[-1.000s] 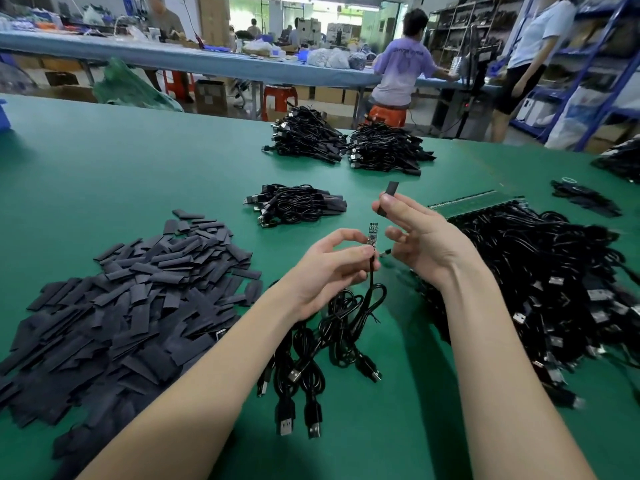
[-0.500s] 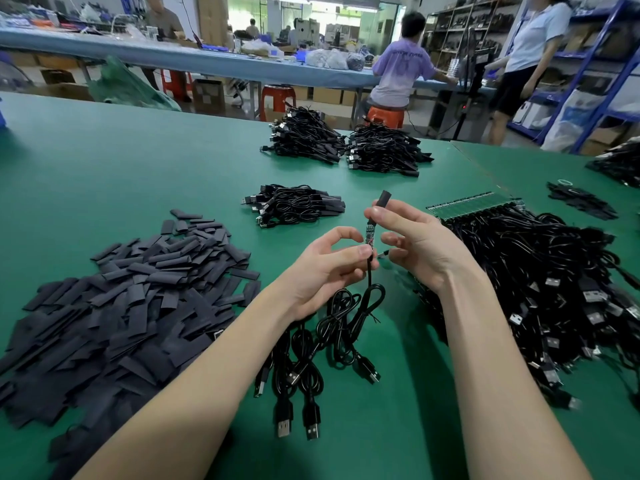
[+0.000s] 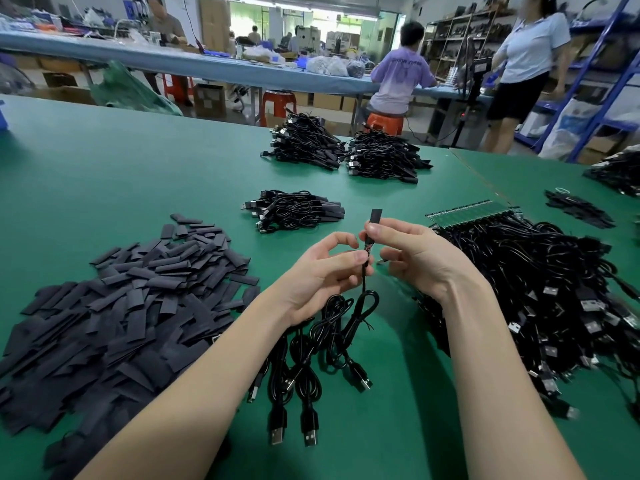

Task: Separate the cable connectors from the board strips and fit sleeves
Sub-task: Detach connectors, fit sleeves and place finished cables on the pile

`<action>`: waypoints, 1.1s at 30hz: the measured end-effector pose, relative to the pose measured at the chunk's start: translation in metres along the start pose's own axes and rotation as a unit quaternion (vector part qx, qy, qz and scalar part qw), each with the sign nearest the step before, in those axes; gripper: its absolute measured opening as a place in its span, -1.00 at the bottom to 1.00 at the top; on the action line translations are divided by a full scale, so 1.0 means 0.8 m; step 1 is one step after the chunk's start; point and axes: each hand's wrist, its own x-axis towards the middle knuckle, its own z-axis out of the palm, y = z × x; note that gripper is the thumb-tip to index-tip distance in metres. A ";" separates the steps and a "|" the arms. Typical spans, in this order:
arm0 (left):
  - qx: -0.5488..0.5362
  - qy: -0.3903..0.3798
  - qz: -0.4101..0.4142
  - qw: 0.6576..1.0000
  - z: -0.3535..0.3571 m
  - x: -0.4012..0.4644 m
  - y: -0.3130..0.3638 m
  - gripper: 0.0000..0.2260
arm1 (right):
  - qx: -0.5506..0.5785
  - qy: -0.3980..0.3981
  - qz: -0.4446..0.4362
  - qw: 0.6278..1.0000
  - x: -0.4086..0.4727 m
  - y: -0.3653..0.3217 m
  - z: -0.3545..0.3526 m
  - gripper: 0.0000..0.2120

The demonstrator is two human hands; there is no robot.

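Observation:
My left hand (image 3: 322, 271) pinches a black cable (image 3: 363, 282) just below its small board end and also holds several looped cables (image 3: 311, 344) that hang down with USB plugs. My right hand (image 3: 415, 254) pinches a black sleeve (image 3: 374, 220) that stands upright over the top of that board end. A large heap of flat black sleeves (image 3: 114, 306) lies at the left. At the right a green board strip (image 3: 467, 216) sits on a big tangle of black cables (image 3: 554, 299) still joined to it.
Three bundles of sleeved cables lie on the green table (image 3: 104, 174): one (image 3: 294, 209) just beyond my hands, two (image 3: 304, 140) (image 3: 384, 154) farther back. More black parts (image 3: 575, 207) lie far right. Two people work at the blue bench behind.
My right hand brought the sleeve from beside the bare board end onto it and slid it down; the board is now mostly covered. My left hand kept its grip.

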 end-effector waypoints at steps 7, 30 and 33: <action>0.100 0.058 0.037 0.993 -0.004 0.006 -0.009 -0.76 | -0.005 0.106 -0.025 0.994 0.006 0.007 0.015 -0.48; 0.220 0.186 0.173 0.942 -0.003 0.010 -0.012 -0.87 | 0.086 0.080 -0.009 0.993 0.012 0.021 0.009 -0.46; 0.226 0.203 0.185 0.935 -0.004 0.011 -0.014 -0.87 | 0.073 0.102 -0.014 0.992 0.013 0.021 0.013 -0.38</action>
